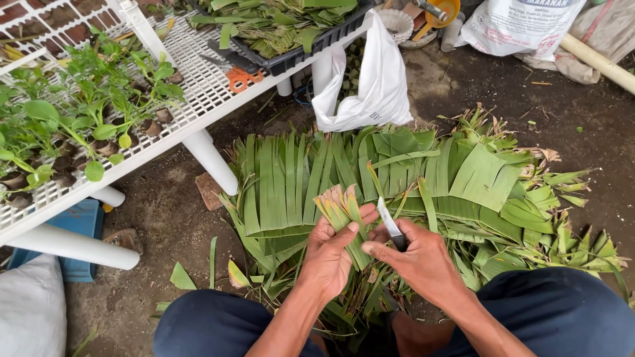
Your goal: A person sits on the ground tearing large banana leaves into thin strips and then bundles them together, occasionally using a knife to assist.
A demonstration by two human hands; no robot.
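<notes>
The left hand (pixel 331 254) is closed around a bundle of leaf strips (pixel 342 215), gripping it near the lower end so that the cut tips fan out upward, pale and yellowish at the ends. The right hand (pixel 420 258) is closed on the dark handle of a knife (pixel 390 225), whose narrow blade points up and slightly left, just beside the bundle; the index finger stretches toward the left hand, and the two hands are touching or nearly so at the thumbs. Both hands hover above the ground between the person's knees (pixel 555 311), which are covered in dark blue cloth. Beneath and beyond the hands lies a broad layer of green leaf strips (pixel 291 185), laid side by side on the bare earth, with wider leaf pieces (pixel 483 175) to the right and a heap of ragged trimmings (pixel 569 244) farther right. A white plastic bag (pixel 370 86) hangs from the edge of a white slatted surface (pixel 205 92) at the upper left. On that surface stand small seedlings in dark pots (pixel 79 112), a pair of scissors with orange handles (pixel 241 78) and a black tray (pixel 297 56) filled with folded green leaves. A white sack (pixel 522 26) leans at the upper right, and a blue box (pixel 79 225) sits under the surface at the left.
</notes>
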